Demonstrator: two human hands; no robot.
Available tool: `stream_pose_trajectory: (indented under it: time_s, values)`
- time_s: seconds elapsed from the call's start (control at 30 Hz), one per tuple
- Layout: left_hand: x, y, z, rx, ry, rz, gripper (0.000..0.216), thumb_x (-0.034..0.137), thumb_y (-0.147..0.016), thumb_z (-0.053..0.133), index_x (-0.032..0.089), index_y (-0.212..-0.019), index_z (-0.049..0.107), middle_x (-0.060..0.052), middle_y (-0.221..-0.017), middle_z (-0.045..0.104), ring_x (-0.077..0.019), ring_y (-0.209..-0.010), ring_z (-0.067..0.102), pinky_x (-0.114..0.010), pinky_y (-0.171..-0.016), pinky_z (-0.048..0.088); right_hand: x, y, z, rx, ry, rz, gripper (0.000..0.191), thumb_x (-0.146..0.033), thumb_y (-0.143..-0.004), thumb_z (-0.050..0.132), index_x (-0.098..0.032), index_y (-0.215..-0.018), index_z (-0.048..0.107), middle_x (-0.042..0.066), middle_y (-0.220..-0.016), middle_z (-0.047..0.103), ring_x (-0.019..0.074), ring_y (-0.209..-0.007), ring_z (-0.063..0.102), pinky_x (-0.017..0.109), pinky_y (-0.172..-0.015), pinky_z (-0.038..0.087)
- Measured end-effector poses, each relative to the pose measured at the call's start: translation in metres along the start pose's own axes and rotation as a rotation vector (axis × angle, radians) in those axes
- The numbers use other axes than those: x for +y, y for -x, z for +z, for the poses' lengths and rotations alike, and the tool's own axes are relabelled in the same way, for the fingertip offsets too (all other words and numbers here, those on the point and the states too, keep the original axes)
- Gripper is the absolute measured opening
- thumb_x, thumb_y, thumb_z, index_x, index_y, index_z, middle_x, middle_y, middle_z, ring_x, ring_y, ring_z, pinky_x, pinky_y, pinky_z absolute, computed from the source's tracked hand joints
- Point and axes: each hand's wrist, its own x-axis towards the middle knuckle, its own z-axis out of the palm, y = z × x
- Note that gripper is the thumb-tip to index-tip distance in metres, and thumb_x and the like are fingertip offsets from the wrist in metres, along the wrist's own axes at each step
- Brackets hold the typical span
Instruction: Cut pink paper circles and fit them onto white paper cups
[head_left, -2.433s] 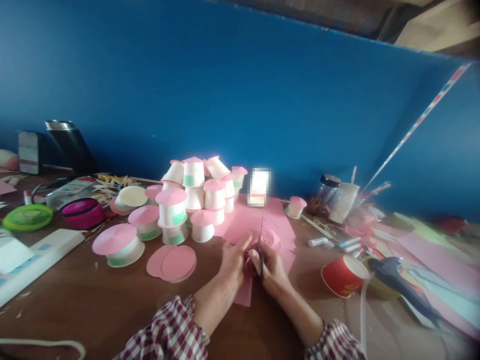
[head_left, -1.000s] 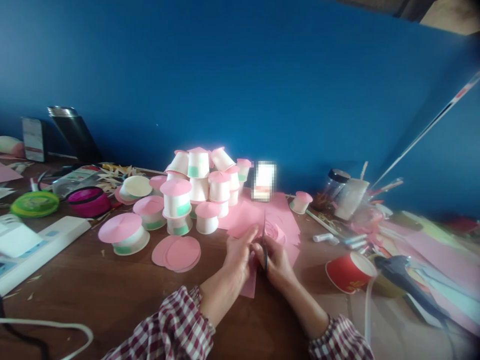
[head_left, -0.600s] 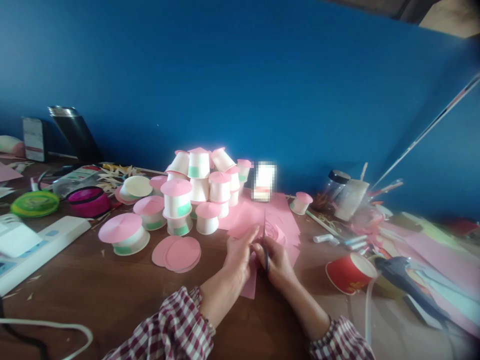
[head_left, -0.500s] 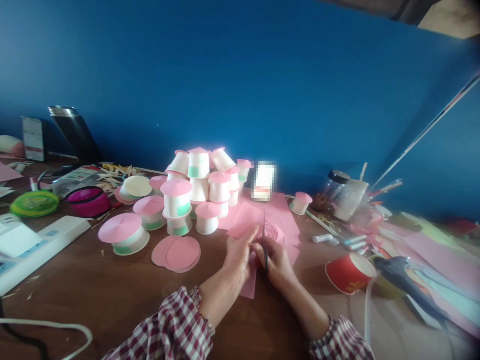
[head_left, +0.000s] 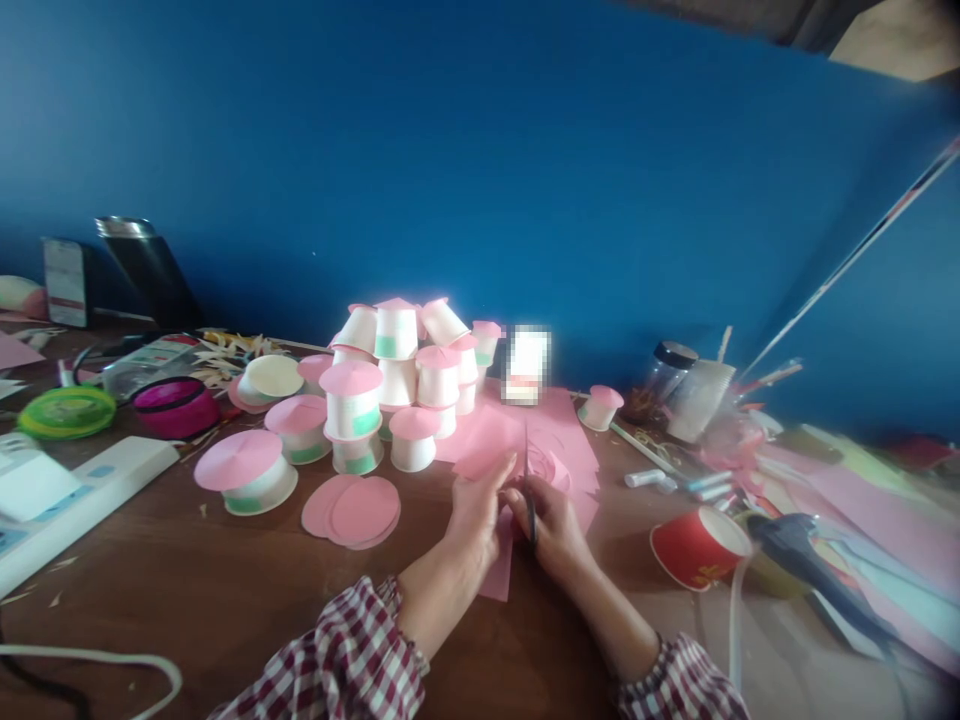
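Note:
My right hand (head_left: 551, 520) is closed round the handles of a pair of scissors (head_left: 527, 455), whose blades point away from me. Beside it, my left hand (head_left: 480, 510) grips a piece of pink paper (head_left: 496, 572) that hangs down below the fingers. Beyond both hands lie pink sheets (head_left: 559, 405) with curled offcuts. Several pink paper discs (head_left: 364, 510) overlap on the table to the left. Behind them stands a pile of white paper cups (head_left: 397, 380) topped with pink paper cones. Exactly where the blades meet the paper is hidden by my fingers.
On the right are a red paper cup (head_left: 697, 548), a glue gun (head_left: 817, 560) and a lidded jar (head_left: 667, 375). A power strip (head_left: 97, 490), a magenta round case (head_left: 176, 405) and a dark flask (head_left: 150, 265) stand on the left. A blurred-out phone (head_left: 527, 365) leans near the blue wall.
The view has shifted very slightly. Both hands, the scissors and the pink paper keep almost the same position, with no clear movement.

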Motion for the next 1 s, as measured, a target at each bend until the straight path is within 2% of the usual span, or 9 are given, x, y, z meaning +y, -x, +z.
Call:
stream_pose_trajectory:
  time_s: [0.4,0.57,1.0]
  values:
    - [-0.0014,0.0014,0.0007,-0.018,0.052,0.047,0.034,0.033,-0.055,0.081,0.012,-0.07,0.058,0.0,-0.052,0.058,-0.0136,-0.042,0.056,-0.024,-0.037,0.044,-0.0023,-0.0001,-0.0006,0.005,-0.006,-0.001,0.03,-0.046,-0.082,0.057,-0.016,-0.08,0.058,-0.002,-0.055,0.053,0.0124,-0.047,0.049,0.023,-0.045,0.038]
    - [-0.0018,0.0008,0.0004,-0.023,0.031,0.027,0.036,0.035,-0.055,0.081,0.013,-0.07,0.056,0.001,-0.05,0.056,-0.0135,-0.038,0.052,-0.024,-0.031,0.04,-0.0036,0.0006,0.0,0.002,-0.027,0.014,0.028,-0.044,-0.082,0.058,-0.016,-0.078,0.057,-0.002,-0.053,0.052,0.0119,-0.046,0.049,0.023,-0.045,0.038]
    - [-0.0003,-0.0011,-0.0007,-0.018,0.02,0.016,0.035,0.03,-0.056,0.08,0.011,-0.074,0.057,-0.001,-0.05,0.059,-0.0138,-0.037,0.053,-0.025,-0.033,0.042,-0.0022,-0.0001,-0.002,-0.014,-0.024,0.035,0.023,-0.038,-0.081,0.06,-0.015,-0.077,0.057,-0.004,-0.049,0.048,0.0104,-0.045,0.046,0.021,-0.044,0.034]
